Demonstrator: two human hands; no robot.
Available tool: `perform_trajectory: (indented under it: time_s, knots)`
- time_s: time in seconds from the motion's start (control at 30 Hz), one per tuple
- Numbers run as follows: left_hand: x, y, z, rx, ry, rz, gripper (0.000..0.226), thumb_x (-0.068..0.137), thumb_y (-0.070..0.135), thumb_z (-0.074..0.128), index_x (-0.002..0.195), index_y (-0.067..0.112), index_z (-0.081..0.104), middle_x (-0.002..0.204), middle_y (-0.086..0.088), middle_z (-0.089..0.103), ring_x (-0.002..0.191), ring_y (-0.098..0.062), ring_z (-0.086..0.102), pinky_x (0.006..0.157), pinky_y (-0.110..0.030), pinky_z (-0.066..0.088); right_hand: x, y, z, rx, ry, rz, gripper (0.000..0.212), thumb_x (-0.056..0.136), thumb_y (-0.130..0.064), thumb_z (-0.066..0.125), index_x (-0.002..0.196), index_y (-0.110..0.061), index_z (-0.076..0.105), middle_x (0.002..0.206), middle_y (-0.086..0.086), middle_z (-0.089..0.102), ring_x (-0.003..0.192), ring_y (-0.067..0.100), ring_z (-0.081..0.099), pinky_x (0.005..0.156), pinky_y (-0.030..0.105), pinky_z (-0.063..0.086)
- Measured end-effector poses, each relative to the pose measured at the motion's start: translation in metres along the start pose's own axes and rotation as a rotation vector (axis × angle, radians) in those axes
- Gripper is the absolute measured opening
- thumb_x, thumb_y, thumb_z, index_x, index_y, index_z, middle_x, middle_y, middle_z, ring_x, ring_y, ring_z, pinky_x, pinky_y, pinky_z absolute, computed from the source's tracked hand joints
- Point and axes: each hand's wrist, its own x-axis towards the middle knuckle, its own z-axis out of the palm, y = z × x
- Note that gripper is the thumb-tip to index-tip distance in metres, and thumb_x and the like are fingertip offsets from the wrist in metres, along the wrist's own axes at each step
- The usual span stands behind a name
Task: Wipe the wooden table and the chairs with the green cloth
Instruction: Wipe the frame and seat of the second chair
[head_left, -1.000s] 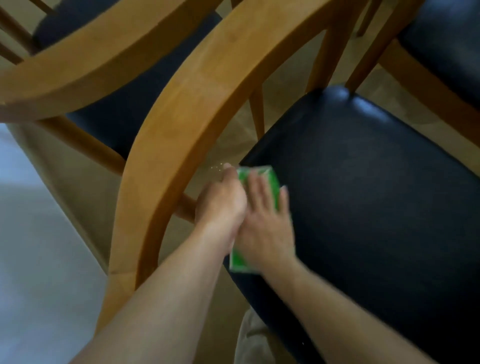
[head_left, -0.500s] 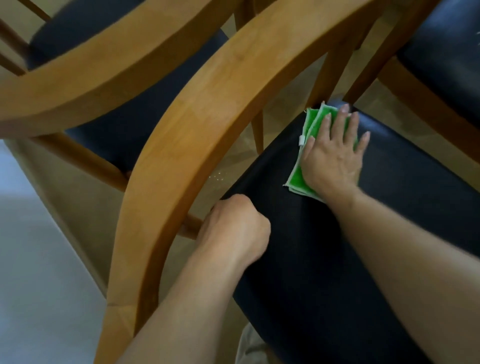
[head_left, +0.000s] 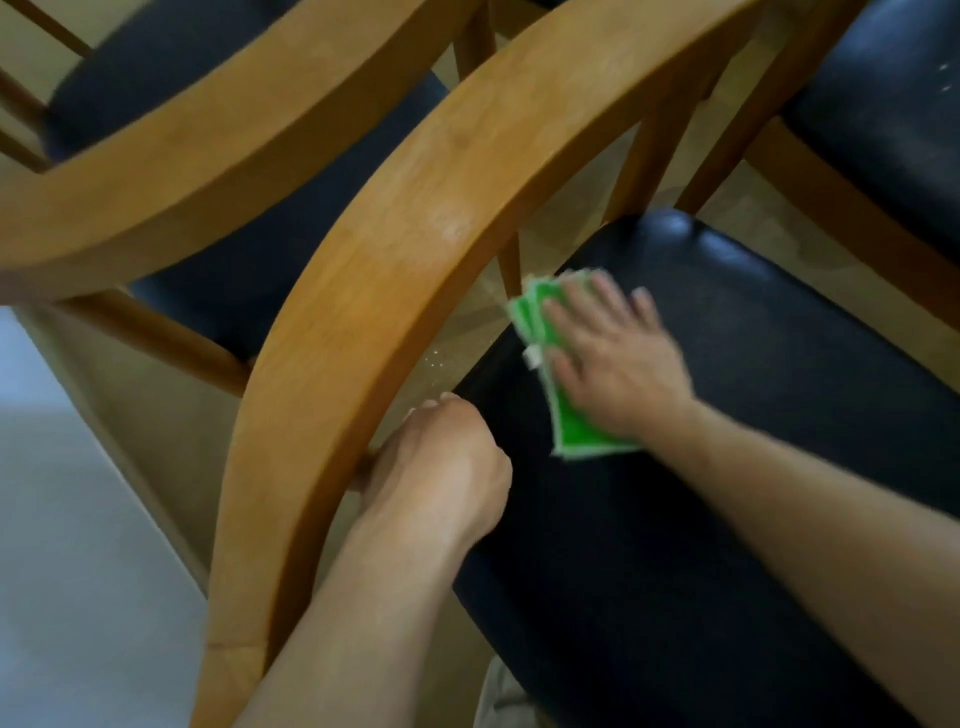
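Note:
A wooden chair with a curved backrest and a black padded seat fills the view. My right hand lies flat, fingers spread, pressing the folded green cloth onto the seat near its left edge. The cloth shows green with a white rim under and around my palm. My left hand is curled in a fist at the seat's left edge, just behind the backrest. I cannot tell whether it grips the seat edge. The wooden table is not in view.
A second chair with a black seat and curved wooden back stands at the upper left. A third chair's seat sits at the upper right. Pale floor lies at the left.
My right hand has slid the green cloth back along the seat's left side, from the far corner toward me. My left hand has stayed at the seat's edge.

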Motion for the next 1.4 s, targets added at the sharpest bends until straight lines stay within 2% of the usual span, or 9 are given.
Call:
perform_trajectory:
  time_s: [0.2, 0.4, 0.5, 0.7, 0.83, 1.0, 1.13, 1.3, 1.4]
  knots:
    - [0.004, 0.01, 0.004, 0.068, 0.004, 0.062, 0.055, 0.094, 0.014, 0.043, 0.144, 0.003, 0.024, 0.136, -0.019, 0.045, 0.121, -0.034, 0.048, 0.091, -0.039, 0.043, -0.006, 0.045, -0.002, 0.029, 0.111, 0.69, 0.07, 0.095, -0.053, 0.007, 0.153, -0.015, 0.009, 0.162, 0.011, -0.002, 0.147, 0.029, -0.004, 0.117, 0.056, 0.005]
    - [-0.014, 0.018, 0.02, -0.042, 0.094, 0.124, 0.064, 0.097, 0.017, 0.043, 0.152, 0.018, 0.009, 0.154, -0.004, 0.027, 0.139, -0.02, 0.028, 0.111, -0.04, 0.031, -0.136, -0.088, 0.037, 0.082, -0.041, -0.078, 0.058, 0.096, -0.049, 0.036, 0.151, -0.033, 0.026, 0.161, 0.0, 0.013, 0.149, 0.024, 0.002, 0.115, 0.06, 0.01]
    - [-0.016, 0.02, 0.031, -0.056, 0.175, 0.292, 0.055, 0.1, 0.018, 0.034, 0.152, 0.017, 0.015, 0.157, 0.0, 0.02, 0.143, -0.013, 0.018, 0.116, -0.029, 0.016, -0.165, -0.048, 0.032, 0.139, -0.056, -0.106, 0.054, 0.089, -0.046, 0.045, 0.142, -0.034, 0.045, 0.157, -0.004, 0.03, 0.146, 0.02, 0.023, 0.113, 0.056, 0.019]
    - [-0.013, 0.031, 0.052, 0.095, 0.152, 0.407, 0.058, 0.101, 0.03, 0.035, 0.152, 0.018, 0.01, 0.158, 0.006, 0.011, 0.144, -0.008, 0.009, 0.114, -0.024, 0.008, -0.159, 0.13, -0.013, 0.02, 0.02, 0.756, 0.056, 0.098, -0.04, 0.022, 0.15, -0.023, 0.031, 0.159, 0.008, 0.021, 0.146, 0.031, 0.017, 0.114, 0.061, 0.013]
    - [-0.017, 0.049, 0.071, 0.087, 0.077, 0.488, 0.064, 0.099, 0.035, 0.04, 0.152, 0.018, 0.007, 0.159, 0.004, 0.006, 0.145, -0.009, 0.003, 0.116, -0.026, 0.009, -0.195, 0.101, -0.003, 0.186, 0.133, 1.336, 0.058, 0.098, -0.034, 0.025, 0.151, -0.011, 0.028, 0.16, 0.012, 0.015, 0.147, 0.032, 0.01, 0.115, 0.06, 0.016]
    - [-0.013, 0.113, 0.081, 0.033, 0.18, 0.758, 0.065, 0.096, 0.029, 0.049, 0.151, 0.012, 0.019, 0.158, -0.005, 0.015, 0.145, -0.014, 0.009, 0.115, -0.027, 0.011, -0.201, -0.071, 0.024, 0.215, -0.01, 1.023, 0.069, 0.084, -0.044, 0.037, 0.145, -0.011, 0.036, 0.157, 0.014, 0.024, 0.142, 0.034, 0.025, 0.109, 0.059, 0.02]
    - [0.005, 0.165, 0.086, 0.191, 0.168, 0.892, 0.083, 0.092, 0.044, 0.052, 0.152, 0.01, 0.005, 0.16, -0.009, -0.002, 0.146, -0.02, -0.005, 0.116, -0.038, 0.008, -0.229, -0.03, 0.027, 0.213, -0.01, 0.777, 0.059, 0.085, -0.044, 0.042, 0.14, -0.023, 0.049, 0.152, -0.001, 0.03, 0.137, 0.022, 0.039, 0.1, 0.064, 0.038]
    - [0.017, 0.181, 0.104, 0.405, 0.057, 0.738, 0.126, 0.074, 0.06, 0.068, 0.145, 0.011, -0.024, 0.151, -0.007, -0.035, 0.14, -0.026, -0.026, 0.114, -0.051, -0.001, -0.256, 0.108, 0.013, 0.208, 0.086, 1.38, 0.059, 0.098, -0.042, 0.017, 0.153, -0.022, 0.013, 0.162, 0.0, 0.009, 0.149, 0.022, 0.006, 0.115, 0.057, 0.004]
    - [0.014, 0.185, 0.106, 0.513, 0.108, 0.689, 0.135, 0.068, 0.059, 0.074, 0.144, 0.009, -0.024, 0.152, -0.012, -0.032, 0.142, -0.029, -0.021, 0.114, -0.052, 0.005, -0.275, 0.095, 0.02, 0.348, 0.236, 1.656, 0.062, 0.099, -0.048, 0.01, 0.154, -0.019, 0.01, 0.162, 0.002, 0.007, 0.148, 0.022, 0.004, 0.117, 0.051, 0.008]
